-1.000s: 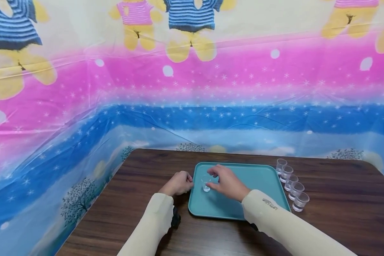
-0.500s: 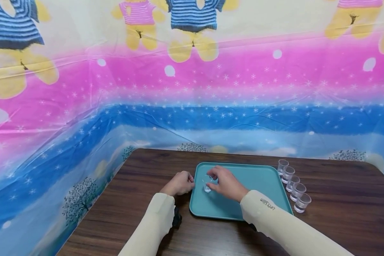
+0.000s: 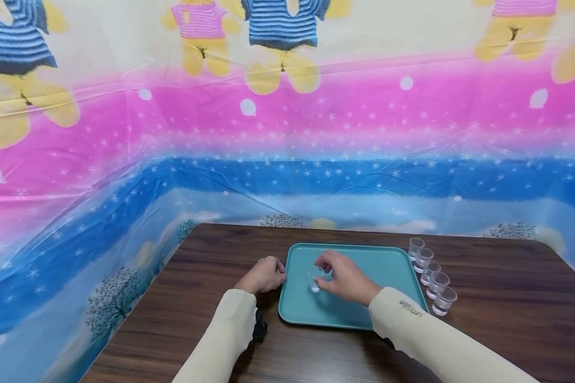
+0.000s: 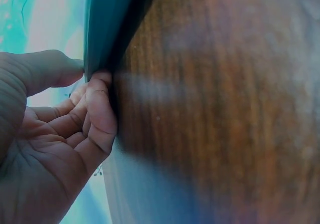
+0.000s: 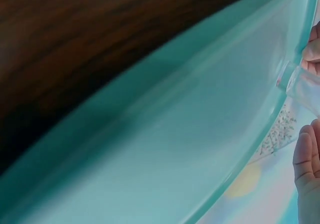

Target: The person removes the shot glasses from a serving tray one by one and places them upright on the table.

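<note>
A small clear shot glass [image 3: 314,286] is at the left part of a teal tray [image 3: 326,314], its base close over the tray floor. My right hand [image 3: 347,276] holds it, thumb on the near side and bent fingers beyond. The same shot glass [image 5: 302,88] appears at the right edge in the right wrist view, near the tray's far rim. My left hand [image 3: 263,274] is at the tray's left edge. In the left wrist view its thumb and curled forefinger pinch the rim of the tray [image 4: 102,23].
Several more clear shot glasses [image 3: 429,272] stand in a slanting row just beyond the tray's right edge. Everything sits on a dark wooden table [image 3: 498,319]. A printed cloth [image 3: 287,175] hangs behind and to the left of it.
My right hand and the shot glass have moved a little to the right over the tray, away from its left edge. The left hand has stayed at the rim.
</note>
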Demonstrator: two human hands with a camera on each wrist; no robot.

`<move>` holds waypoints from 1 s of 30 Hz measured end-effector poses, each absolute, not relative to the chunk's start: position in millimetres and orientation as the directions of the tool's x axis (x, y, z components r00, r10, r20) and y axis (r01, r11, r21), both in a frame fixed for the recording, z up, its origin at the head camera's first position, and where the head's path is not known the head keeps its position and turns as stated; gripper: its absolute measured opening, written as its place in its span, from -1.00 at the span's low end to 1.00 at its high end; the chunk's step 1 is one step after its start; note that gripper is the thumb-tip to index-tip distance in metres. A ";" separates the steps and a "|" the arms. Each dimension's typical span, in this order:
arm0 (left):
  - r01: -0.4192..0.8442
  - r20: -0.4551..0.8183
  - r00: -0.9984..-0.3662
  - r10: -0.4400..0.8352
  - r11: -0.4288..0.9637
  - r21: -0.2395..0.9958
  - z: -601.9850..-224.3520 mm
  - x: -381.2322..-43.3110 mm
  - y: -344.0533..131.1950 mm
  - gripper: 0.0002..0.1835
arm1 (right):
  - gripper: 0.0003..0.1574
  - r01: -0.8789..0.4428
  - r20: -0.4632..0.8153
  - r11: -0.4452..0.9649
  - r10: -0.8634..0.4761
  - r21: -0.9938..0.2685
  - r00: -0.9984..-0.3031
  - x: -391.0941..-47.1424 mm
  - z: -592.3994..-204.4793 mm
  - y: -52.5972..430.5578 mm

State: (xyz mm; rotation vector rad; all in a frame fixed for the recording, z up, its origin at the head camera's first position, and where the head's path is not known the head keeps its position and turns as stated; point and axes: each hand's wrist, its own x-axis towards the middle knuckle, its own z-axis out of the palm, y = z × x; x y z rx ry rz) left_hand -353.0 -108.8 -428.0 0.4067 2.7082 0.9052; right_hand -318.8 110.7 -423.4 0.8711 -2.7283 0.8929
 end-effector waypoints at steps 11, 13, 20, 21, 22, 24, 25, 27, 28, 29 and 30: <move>0.180 -0.158 -0.923 0.351 0.756 0.629 -429.9 -354.0 -109.3 -0.91 | -0.72 -0.571 0.336 0.665 -0.461 -0.481 -0.821 -304.0 -421.4 156.5; 0.182 -0.156 -0.923 0.352 0.757 0.628 -431.0 -354.8 -109.7 -0.91 | -0.72 -0.568 0.340 0.675 -0.456 -0.470 -0.823 -302.3 -420.7 166.1; 0.164 -0.172 -0.923 0.343 0.758 0.631 -430.1 -354.1 -108.7 -0.91 | -0.71 -0.544 0.352 0.728 -0.422 -0.418 -0.835 -290.9 -415.8 204.7; 0.163 -0.174 -0.923 0.344 0.757 0.633 -430.0 -353.9 -108.7 -0.91 | -0.71 -0.543 0.357 0.735 -0.419 -0.406 -0.835 -289.3 -415.3 209.4; 0.163 -0.174 -0.923 0.344 0.756 0.634 -430.0 -353.9 -108.8 -0.91 | -0.70 -0.542 0.365 0.744 -0.415 -0.392 -0.834 -287.9 -414.8 214.0; 0.161 -0.175 -0.922 0.344 0.755 0.636 -430.4 -354.2 -108.7 -0.91 | -0.70 -0.538 0.371 0.755 -0.410 -0.375 -0.834 -285.3 -414.3 222.4; 0.161 -0.175 -0.922 0.344 0.755 0.636 -430.7 -354.4 -108.7 -0.91 | -0.69 -0.538 0.371 0.757 -0.411 -0.371 -0.833 -284.0 -413.9 226.2; 0.163 -0.174 -0.922 0.345 0.755 0.635 -431.2 -354.3 -108.8 -0.90 | -0.69 -0.535 0.366 0.763 -0.411 -0.363 -0.835 -281.5 -413.3 233.2; 0.164 -0.172 -0.922 0.346 0.754 0.636 -431.4 -354.3 -108.7 -0.90 | -0.69 -0.534 0.364 0.764 -0.412 -0.362 -0.835 -280.3 -412.9 236.5; 0.164 -0.171 -0.923 0.346 0.754 0.636 -431.4 -354.2 -108.5 -0.90 | -0.69 -0.533 0.360 0.765 -0.413 -0.362 -0.837 -278.8 -412.5 239.4; 0.165 -0.170 -0.923 0.346 0.752 0.638 -431.4 -354.2 -108.3 -0.90 | -0.69 -0.532 0.359 0.767 -0.412 -0.359 -0.837 -277.3 -412.1 242.3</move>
